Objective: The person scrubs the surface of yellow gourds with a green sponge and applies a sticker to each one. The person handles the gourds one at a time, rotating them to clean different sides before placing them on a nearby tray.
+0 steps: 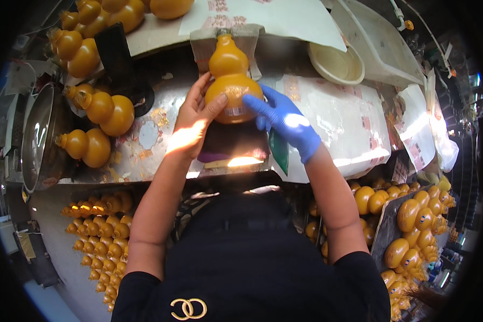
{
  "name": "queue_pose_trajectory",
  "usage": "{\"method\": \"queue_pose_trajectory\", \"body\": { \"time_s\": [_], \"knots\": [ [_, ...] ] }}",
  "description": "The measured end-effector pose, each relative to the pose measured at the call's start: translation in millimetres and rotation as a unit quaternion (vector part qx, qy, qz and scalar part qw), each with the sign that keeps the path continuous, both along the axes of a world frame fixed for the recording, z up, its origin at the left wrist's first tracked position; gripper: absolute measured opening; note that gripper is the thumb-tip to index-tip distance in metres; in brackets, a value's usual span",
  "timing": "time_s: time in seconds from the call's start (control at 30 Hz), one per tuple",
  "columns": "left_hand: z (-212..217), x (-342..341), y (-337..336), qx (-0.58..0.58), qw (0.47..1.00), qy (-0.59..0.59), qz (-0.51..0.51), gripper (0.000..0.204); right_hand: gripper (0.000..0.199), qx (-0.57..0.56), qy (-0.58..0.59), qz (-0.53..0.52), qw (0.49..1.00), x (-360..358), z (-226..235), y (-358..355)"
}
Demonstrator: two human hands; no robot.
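A glossy amber gourd-shaped bottle (228, 61) lies with its neck pointing away from me, over the middle of the worktable. My bare left hand (194, 121) presses against its left side, thumb on the wide lower bulb. On the opposite side, my right hand (291, 124) in a blue glove grips the same bulb with thumb and fingers. A small label with printed lines shows near the bottle's base. Beneath the neck is a greyish crinkled sheet (201, 45). A green flat piece (278, 152) lies just below the gloved hand; whether it is touched I cannot tell.
Similar gourd bottles (117, 114) stand at the left around a black stand (115, 59). A metal pan (37, 137) is at the left edge. A cream bowl (338, 64) and white tub (378, 40) sit back right. Many bottles (104, 249) fill both lower sides.
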State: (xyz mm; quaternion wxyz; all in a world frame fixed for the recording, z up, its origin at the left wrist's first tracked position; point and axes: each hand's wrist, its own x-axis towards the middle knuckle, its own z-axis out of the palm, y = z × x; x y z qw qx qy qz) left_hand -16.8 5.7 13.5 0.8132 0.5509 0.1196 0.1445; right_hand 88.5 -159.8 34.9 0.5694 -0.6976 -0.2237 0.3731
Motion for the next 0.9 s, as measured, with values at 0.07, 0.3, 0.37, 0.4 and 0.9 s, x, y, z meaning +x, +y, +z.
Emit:
{"method": "queue_pose_trajectory", "body": {
  "time_s": [0.07, 0.3, 0.37, 0.4, 0.9],
  "knots": [
    [-5, 0, 1, -0.006, 1.0, 0.006, -0.002, 0.071, 0.066, -0.022, 0.012, -0.009, 1.0, -1, 3, 1],
    [10, 0, -2, -0.001, 1.0, 0.015, 0.007, 0.07, 0.065, 0.001, 0.058, -0.011, 0.998, -2, -2, 3],
    [6, -3, 0, -0.005, 1.0, 0.018, 0.003, 0.07, 0.065, -0.006, 0.059, -0.005, 0.998, -4, -1, 1],
    [3, -2, 2, -0.008, 1.0, 0.019, 0.001, 0.07, 0.064, 0.001, 0.059, 0.001, 0.998, -2, 0, 2],
    [0, -5, 1, 0.011, 0.999, 0.011, -0.037, 0.082, 0.068, 0.03, 0.039, 0.009, 0.999, 1, -6, -2]
  ]
}}
